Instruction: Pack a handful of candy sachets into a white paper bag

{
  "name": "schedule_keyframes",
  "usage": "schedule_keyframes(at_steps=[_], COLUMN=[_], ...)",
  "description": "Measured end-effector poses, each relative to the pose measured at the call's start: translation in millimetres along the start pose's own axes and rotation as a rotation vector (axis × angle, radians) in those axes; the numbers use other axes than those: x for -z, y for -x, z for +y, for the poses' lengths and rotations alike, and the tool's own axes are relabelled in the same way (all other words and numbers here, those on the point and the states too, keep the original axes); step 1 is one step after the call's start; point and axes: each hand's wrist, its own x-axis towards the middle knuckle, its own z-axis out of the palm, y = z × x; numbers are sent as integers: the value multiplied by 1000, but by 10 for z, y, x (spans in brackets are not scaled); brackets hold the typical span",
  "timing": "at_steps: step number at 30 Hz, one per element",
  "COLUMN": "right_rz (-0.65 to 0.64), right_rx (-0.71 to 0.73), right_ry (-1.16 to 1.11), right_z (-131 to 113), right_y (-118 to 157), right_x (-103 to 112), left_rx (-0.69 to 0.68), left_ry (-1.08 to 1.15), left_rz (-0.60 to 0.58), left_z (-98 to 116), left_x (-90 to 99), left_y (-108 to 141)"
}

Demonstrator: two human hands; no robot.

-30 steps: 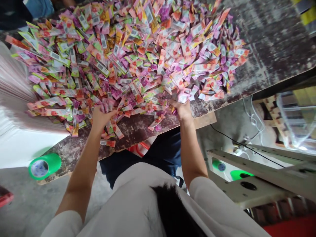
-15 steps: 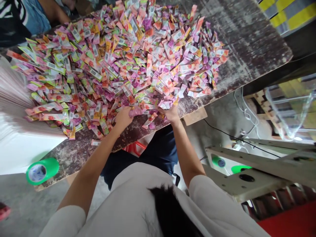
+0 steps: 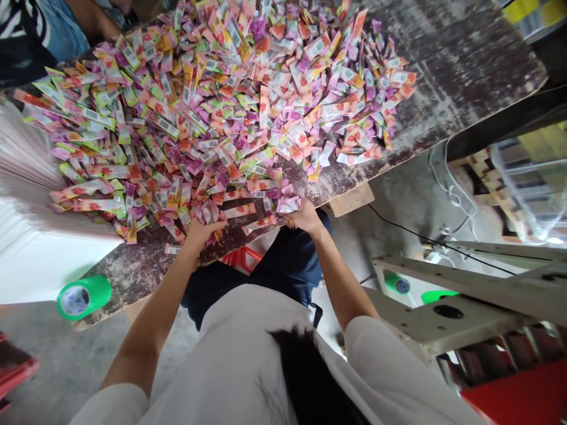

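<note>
Gripping small bunch of packets (image 3: 207,211), left hand (image 3: 200,231) curled at near edge of surface (image 3: 447,65). Right hand (image 3: 305,217) closed around another bunch (image 3: 287,205), just beside edge. Big heap of packets (image 3: 212,100) covers surface beyond both hands. Green tape roll (image 3: 82,297) at left corner, well apart.

A person in a white top and dark blue trousers

The top is white with short sleeves (image 3: 381,348) that end above the elbows, so both arms are bare below them. The left hand (image 3: 201,230) and the right hand (image 3: 305,217) have no gloves, rings or watch that I can see. Black hair (image 3: 305,378) hangs down over the chest. The trousers (image 3: 287,265) are dark blue.
</note>
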Motion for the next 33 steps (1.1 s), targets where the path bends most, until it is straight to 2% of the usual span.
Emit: schedule_keyframes(at_steps=[3, 5, 7, 10, 12, 14, 16, 18, 21, 24, 27, 30, 32, 33], right_rz=[-129, -191, -230, -261, -292, -348, -389, -396, -385, -292, -107, -30, -66, -92], right_rx=[138, 207, 234, 222, 245, 310, 375, 407, 433, 405, 226, -56, -184, -205], right_ry=[174, 265, 343, 503, 620, 714, 778, 807, 781, 579, -4, -648, -867, -899], right_z=[-183, -286, -354, -398, -405, -401, -388, -369, -349, -338, -302, -234, -187, -166], right_y=[128, 193, 232, 248, 247, 249, 259, 273, 295, 304, 282, 256, 279, 306], right_x=[-50, -68, -78, -133, -239, -397, -565, -691, -736, -626, -447, -322, -312, -329], left_rx=[34, 44, 71, 57, -74, -241, -332, -317, -263, -221, -97, 123, 227, 245], left_ry=[240, 261, 144, -184, -357, -480, -597, -692, -681, -414, 151, 732, 936, 990], left_rz=[-28, -32, -1, 61, 36, -41, -113, -145, -155, -42, 128, 99, 53, 47], left_z=[57, 96, 135, 204, 256, 298, 321, 322, 281, 191, 72, -30, -80, -99], left_x=[3, 26, 56, 22, -98, -275, -446, -554, -568, -438, -223, -7, 84, 107], left_y=[-121, -216, -292, -344, -345, -340, -344, -355, -363, -308, -164, 24, 134, 178])
